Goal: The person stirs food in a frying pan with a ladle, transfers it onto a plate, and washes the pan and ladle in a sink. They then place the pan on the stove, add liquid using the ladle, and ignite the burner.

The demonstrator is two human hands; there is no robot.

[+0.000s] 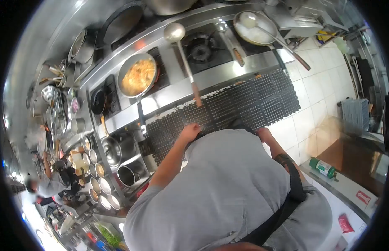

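Observation:
My left hand [191, 131] is at the left side of my waist, its fingers curled beside dark cloth; what they hold, if anything, is hidden. At the other side of my waist, my right hand [265, 135] also has closed fingers, partly covered by my shirt. Ahead on the stove, a frying pan [124, 88] holds orange-yellow food. A long ladle [187, 62] with a wooden handle rests across the stove front, apart from both hands. Farther right, another pan [267, 26] contains whitish contents and a second ladle [282, 44].
Between the ladles lies a wooden-handled utensil [233, 46], near a bare burner [200, 49]. A black perforated mat [244, 100] covers the floor ahead. Several metal containers [104, 185] stand at left, with a co-worker [56, 184] beyond. A green canister [323, 168] lies at right.

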